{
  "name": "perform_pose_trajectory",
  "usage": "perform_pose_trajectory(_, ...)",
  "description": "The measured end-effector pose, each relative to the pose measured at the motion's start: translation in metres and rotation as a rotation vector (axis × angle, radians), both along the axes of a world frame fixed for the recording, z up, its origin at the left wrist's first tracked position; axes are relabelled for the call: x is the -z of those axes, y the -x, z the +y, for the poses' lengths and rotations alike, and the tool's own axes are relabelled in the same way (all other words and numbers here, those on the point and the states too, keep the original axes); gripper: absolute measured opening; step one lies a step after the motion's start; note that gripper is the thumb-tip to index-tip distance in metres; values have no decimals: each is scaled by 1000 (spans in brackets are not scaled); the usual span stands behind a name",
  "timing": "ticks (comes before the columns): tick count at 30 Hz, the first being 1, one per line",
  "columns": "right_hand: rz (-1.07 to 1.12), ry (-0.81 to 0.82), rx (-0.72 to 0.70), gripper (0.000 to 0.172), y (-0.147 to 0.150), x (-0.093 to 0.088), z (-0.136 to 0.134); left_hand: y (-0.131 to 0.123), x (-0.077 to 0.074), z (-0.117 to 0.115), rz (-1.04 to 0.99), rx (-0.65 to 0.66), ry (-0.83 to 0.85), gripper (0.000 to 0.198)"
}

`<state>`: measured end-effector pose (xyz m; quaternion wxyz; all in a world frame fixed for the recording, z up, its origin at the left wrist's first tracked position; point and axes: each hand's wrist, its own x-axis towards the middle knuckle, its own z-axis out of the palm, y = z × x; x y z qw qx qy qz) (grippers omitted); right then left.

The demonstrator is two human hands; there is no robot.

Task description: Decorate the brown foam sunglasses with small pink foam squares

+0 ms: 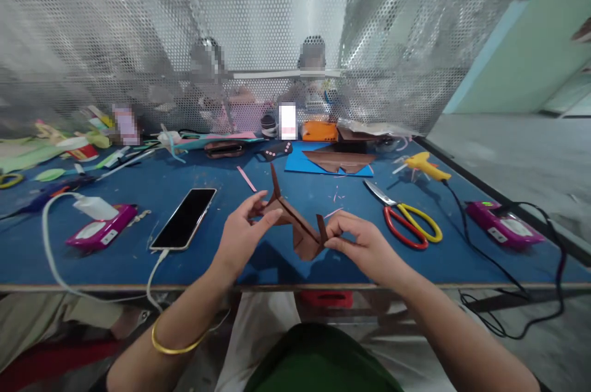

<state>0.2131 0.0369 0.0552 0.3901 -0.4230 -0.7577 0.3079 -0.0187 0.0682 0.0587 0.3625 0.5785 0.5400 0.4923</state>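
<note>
Paper: brown paper piece [299, 231], folded, held just above front of table [92, 263], btw both hands.
L hand [242, 238]: thumb + fingers pinched on upper left flap.
R hand [364, 247]: fingertips pinched on lower right fold.
Handling: prob. light, thin, creases easily; best gripped at folds, soft pinch.
Nearby: scissors [410, 223], phone [184, 218], both apart.

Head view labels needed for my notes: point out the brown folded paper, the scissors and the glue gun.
brown folded paper [298, 226], head view, its middle fold.
scissors [386, 199], head view, blade near the handles.
glue gun [425, 164], head view, yellow body.
</note>
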Motion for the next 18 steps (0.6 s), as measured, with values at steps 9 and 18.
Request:
perform_pose_trajectory(9, 193, -43, 128, 15, -16, -14, 29, -25, -18, 29, -397, 84, 205, 30)
perform_pose_trajectory(18, -89, -156, 651, 31, 9, 3, 49, -51, -2, 35, -468, -35, 129, 34)
